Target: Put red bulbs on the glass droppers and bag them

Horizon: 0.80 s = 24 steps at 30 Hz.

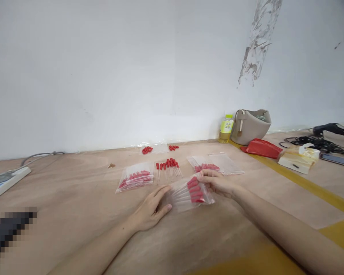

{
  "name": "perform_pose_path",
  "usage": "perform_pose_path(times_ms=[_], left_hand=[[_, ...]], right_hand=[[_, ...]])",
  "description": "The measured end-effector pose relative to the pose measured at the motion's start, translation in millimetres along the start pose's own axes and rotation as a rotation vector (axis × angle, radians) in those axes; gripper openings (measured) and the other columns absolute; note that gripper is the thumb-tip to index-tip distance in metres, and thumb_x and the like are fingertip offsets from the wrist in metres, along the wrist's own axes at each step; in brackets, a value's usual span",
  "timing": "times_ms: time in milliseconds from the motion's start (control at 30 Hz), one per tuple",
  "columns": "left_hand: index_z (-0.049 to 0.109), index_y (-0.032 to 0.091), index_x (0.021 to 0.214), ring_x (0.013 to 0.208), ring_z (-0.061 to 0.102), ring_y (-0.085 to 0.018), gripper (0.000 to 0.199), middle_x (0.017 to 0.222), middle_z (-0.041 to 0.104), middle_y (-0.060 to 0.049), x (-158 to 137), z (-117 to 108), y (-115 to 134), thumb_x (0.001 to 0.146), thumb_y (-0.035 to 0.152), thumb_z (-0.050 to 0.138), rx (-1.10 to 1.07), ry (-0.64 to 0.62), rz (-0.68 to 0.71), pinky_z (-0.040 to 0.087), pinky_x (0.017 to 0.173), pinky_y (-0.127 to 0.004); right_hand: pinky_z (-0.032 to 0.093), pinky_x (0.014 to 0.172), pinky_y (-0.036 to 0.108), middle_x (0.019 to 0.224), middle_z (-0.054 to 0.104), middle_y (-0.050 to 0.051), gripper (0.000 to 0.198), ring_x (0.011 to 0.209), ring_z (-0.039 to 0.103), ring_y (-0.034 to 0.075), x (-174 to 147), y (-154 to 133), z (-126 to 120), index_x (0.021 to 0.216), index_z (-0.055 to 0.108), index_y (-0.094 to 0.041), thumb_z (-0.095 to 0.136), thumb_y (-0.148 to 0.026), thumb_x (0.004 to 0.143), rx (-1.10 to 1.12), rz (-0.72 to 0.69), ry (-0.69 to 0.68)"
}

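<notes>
A clear plastic zip bag (pixel 182 196) with several red-bulb droppers (pixel 194 189) in it lies between my hands, their thin clear tubes toward the left. My right hand (pixel 215 182) pinches the bag's upper right edge beside the red bulbs. At the bag's left edge, my left hand (pixel 153 208) grips with curled fingers and the thumb below; the fingertips are partly hidden. Just beyond, loose droppers (pixel 169 166) lie side by side, bulbs away from me. Filled bags rest on either side, a left bag (pixel 136 177) and a right bag (pixel 208 165).
Red rubber bulbs (pixel 147 150) lie near the wall on clear plastic. Rightward stand a drink bottle (pixel 226 130), a grey bag (pixel 250 128), a red packet (pixel 260 149), a tissue pack (pixel 299 159) and black cables (pixel 309 143). A power strip (pixel 8 182) lies left. Yellow tape (pixel 292 177) crosses the table.
</notes>
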<state>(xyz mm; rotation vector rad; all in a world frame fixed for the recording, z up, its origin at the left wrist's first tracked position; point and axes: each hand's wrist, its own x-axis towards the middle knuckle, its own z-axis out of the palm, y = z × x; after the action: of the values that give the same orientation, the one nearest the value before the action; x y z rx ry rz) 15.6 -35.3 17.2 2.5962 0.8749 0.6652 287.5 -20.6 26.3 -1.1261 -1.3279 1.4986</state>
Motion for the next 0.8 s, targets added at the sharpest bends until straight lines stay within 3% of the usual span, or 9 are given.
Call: perform_pose_path(times_ms=[133,267,400,533,667,800], left_hand=[[0.029,0.024,0.129,0.116,0.037,-0.021,0.047,0.130,0.038,-0.007,0,2,-2,0.085,0.030,0.043,0.013,-0.020,-0.014,0.033,0.097,-0.040],[0.030,0.024,0.128,0.116,0.038,-0.021,0.046,0.129,0.039,-0.007,0,3,-4,0.084,0.031,0.044,0.029,-0.023,-0.010,0.033,0.097,-0.039],[0.032,0.023,0.126,0.113,0.040,-0.021,0.045,0.127,0.041,-0.007,0,3,-3,0.084,0.029,0.044,0.028,-0.029,-0.008,0.035,0.095,-0.039],[0.033,0.023,0.126,0.113,0.040,-0.020,0.043,0.126,0.041,-0.007,0,3,-4,0.084,0.028,0.044,0.025,-0.043,-0.009,0.034,0.096,-0.037],[0.036,0.024,0.124,0.113,0.041,-0.020,0.041,0.125,0.042,-0.006,0,3,-4,0.084,0.028,0.044,0.027,-0.045,-0.004,0.035,0.095,-0.037],[0.039,0.023,0.121,0.111,0.042,-0.020,0.038,0.123,0.043,-0.006,0,3,-3,0.084,0.026,0.044,0.019,-0.043,0.014,0.035,0.095,-0.036]], right_hand=[[0.048,0.049,0.022,0.069,0.061,0.001,0.017,0.055,0.058,0.011,1,-16,-26,0.069,0.047,-0.018,0.062,-0.027,0.067,0.114,-0.166,0.249],[0.053,0.057,0.027,0.076,0.062,0.002,0.010,0.062,0.062,0.013,28,-20,-34,0.075,0.047,-0.019,0.056,-0.024,0.072,0.151,-0.268,0.456],[0.050,0.050,0.024,0.061,0.060,0.000,0.018,0.057,0.061,0.013,50,-5,-29,0.064,0.041,-0.020,0.056,-0.027,0.071,-0.044,-0.142,0.649],[0.042,0.042,0.025,0.046,0.055,0.001,0.032,0.048,0.057,0.017,48,9,-41,0.059,0.043,-0.020,0.066,-0.043,0.058,-0.311,-0.040,0.714],[0.041,0.053,0.027,0.064,0.062,0.006,0.036,0.066,0.059,0.022,39,5,-80,0.064,0.051,-0.018,0.057,-0.054,0.060,-0.865,-0.004,0.919],[0.042,0.061,0.032,0.090,0.062,0.012,0.030,0.086,0.057,0.027,40,3,-128,0.079,0.060,-0.018,0.053,-0.044,0.067,-1.012,0.235,1.073]])
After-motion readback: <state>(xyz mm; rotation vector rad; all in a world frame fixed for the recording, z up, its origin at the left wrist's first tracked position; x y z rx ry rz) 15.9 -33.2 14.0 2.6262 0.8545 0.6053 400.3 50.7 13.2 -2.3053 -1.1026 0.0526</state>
